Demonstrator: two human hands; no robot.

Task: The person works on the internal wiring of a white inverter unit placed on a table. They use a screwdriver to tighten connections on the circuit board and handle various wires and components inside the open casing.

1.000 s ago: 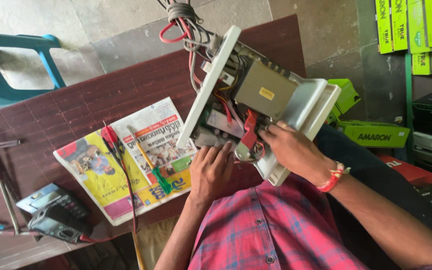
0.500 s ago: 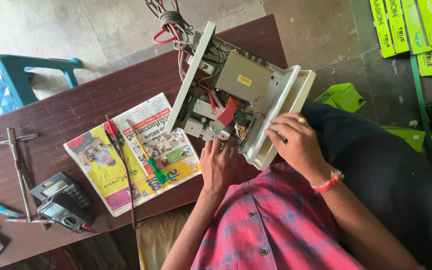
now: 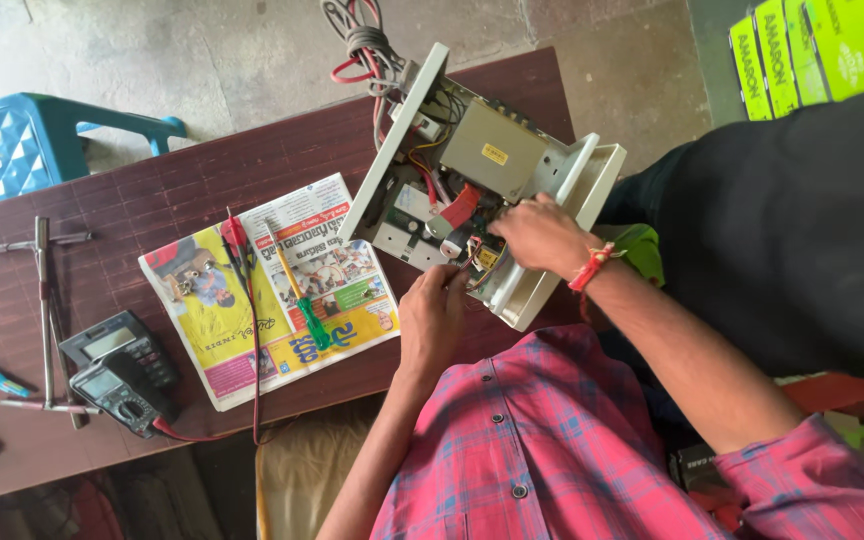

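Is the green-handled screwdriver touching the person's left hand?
Apart. The head view shows the green-handled screwdriver lying on the newspaper, with bare newspaper between it and the left hand.

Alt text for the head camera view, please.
Both bare hands, left hand and right hand, work inside an opened white electrical unit on a dark brown wooden table. Beside it lie a colourful newspaper, a green-handled screwdriver and a black multimeter.

- Brown table [image 3: 132, 200], slatted top.
- Newspaper [image 3: 272, 290] lying flat.
- Opened white unit [image 3: 472, 180] at the far edge.
- Two meters [image 3: 117, 365] near the left.
- Cross wrench [image 3: 44, 300] beside them.
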